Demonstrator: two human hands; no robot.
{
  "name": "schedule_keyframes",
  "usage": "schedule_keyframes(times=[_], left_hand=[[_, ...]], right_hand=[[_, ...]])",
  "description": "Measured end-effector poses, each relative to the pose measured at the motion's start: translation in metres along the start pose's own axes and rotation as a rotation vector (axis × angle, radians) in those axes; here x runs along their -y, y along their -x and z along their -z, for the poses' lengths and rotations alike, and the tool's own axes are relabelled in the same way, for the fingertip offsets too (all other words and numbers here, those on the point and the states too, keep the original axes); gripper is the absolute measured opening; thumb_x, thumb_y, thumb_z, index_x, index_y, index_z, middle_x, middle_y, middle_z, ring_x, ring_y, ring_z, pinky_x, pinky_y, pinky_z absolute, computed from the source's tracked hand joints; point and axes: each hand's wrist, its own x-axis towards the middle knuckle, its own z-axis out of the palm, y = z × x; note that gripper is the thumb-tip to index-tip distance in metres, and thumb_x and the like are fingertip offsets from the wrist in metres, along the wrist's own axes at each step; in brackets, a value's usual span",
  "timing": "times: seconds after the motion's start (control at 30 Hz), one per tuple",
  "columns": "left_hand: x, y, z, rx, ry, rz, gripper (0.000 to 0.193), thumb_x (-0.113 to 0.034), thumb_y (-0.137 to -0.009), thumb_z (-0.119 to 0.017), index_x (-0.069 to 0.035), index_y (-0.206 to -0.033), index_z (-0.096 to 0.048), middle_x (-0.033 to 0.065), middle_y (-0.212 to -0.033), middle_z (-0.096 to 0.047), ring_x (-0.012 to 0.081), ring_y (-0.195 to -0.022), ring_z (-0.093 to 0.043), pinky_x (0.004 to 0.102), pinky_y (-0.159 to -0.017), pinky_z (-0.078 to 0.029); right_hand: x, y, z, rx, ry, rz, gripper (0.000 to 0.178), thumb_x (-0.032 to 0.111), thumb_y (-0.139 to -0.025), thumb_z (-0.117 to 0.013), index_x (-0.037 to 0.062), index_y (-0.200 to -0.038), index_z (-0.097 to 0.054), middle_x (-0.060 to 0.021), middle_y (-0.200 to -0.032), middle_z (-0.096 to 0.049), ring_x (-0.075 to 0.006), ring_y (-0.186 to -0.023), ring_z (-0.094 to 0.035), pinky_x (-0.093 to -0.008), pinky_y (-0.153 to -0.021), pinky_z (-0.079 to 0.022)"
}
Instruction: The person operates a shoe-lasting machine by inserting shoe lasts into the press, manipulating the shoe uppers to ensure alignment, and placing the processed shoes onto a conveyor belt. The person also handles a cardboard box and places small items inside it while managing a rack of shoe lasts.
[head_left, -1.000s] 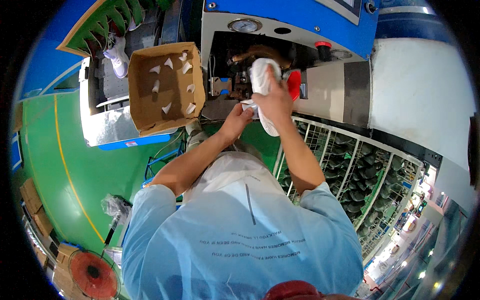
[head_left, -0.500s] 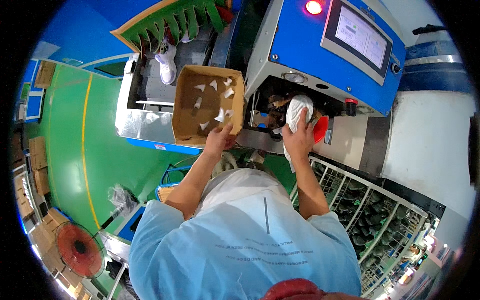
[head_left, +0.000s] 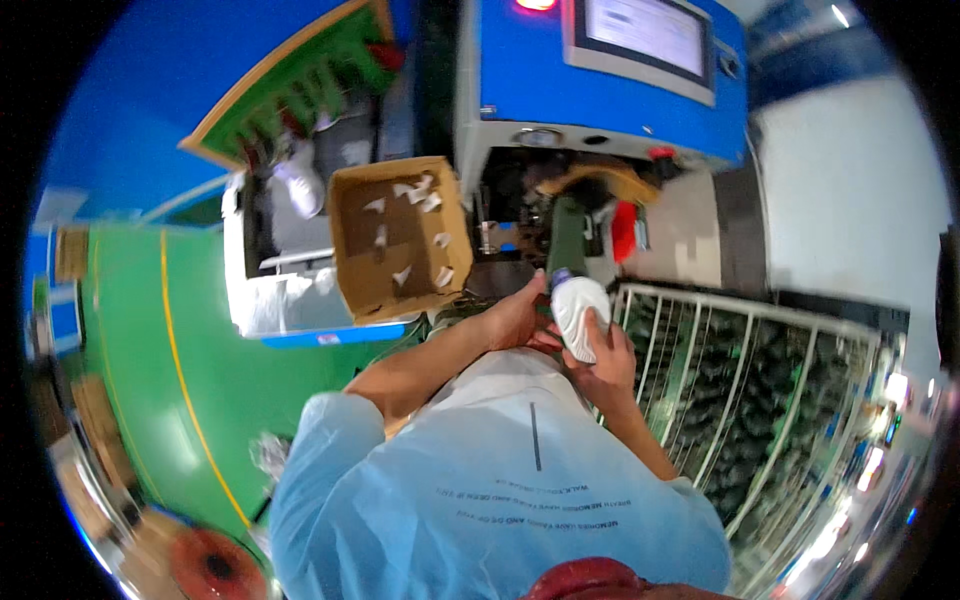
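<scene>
A white shoe is held in front of the blue machine, its patterned sole facing up. My right hand is closed around its near end, with fingers on the sole. At the shoe's left side is my left hand, thumb raised and other fingers reaching toward the shoe; blur and the shoe hide whether it grips. A purplish part shows at the shoe's far end. Beyond it, a long dark green piece runs back into the machine's opening. Left of my hands, an open cardboard box contains several small white pieces.
The blue machine with its screen stands ahead; a red part sits by its opening. Behind the box, another white shoe lies beneath green strips. To my right is a white wire rack of dark items.
My left hand has left the box and moved right to the shoe. My right hand has drawn the shoe out of the machine's opening toward me. The view has shifted.
</scene>
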Motion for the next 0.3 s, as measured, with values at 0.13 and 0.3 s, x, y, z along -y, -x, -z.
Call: schedule_keyframes(times=[0.13, 0.3], left_hand=[[0.020, 0.004, -0.008, 0.088, -0.032, -0.044, 0.074, -0.073, -0.097, -0.042, -0.014, -0.139, -0.057, 0.0069, -0.129, -0.067, 0.0280, -0.115, -0.064, 0.0496, -0.106, -0.045], [0.034, 0.005, 0.023, -0.127, -0.217, 0.019, 0.075, -0.051, -0.092, -0.055, -0.010, -0.153, -0.040, 0.0129, -0.149, -0.053, 0.0340, -0.135, -0.053, 0.0526, -0.119, -0.034]], right_hand=[[-0.011, -0.004, 0.033, 0.248, -0.545, -0.364, 0.081, 0.044, -0.087, -0.075, 0.0144, -0.155, -0.043, -0.0157, -0.110, -0.062, -0.0291, -0.096, -0.063, -0.0416, -0.086, -0.052], [-0.036, -0.054, 0.004, 0.105, -1.309, -0.836, 0.090, 0.054, -0.089, -0.071, 0.0064, -0.158, -0.036, -0.0059, -0.110, -0.067, -0.0150, -0.097, -0.063, -0.0302, -0.087, -0.051]])
